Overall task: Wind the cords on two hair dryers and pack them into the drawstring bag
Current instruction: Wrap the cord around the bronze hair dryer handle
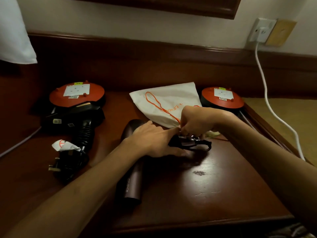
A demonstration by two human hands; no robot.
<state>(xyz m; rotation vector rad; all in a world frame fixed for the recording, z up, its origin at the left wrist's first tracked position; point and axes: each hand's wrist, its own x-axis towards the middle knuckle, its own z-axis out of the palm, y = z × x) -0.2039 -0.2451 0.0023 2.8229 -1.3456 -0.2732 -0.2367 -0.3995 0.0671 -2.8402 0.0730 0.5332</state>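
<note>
flanking two hair dryers [132,169]: two reels [77,94]

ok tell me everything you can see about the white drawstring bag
The white drawstring bag lies flat and looks empty on the dark wooden table, toward the back, between two red cable reels. It looks like soft cloth, roughly triangular as it lies, with faint orange lettering. A thin orange drawstring loops loosely across its top face toward the near edge. The right hand covers its near right corner, and the left hand's fingertips reach that near edge; whether either touches the cloth is unclear. Neither dryer is inside.
</note>
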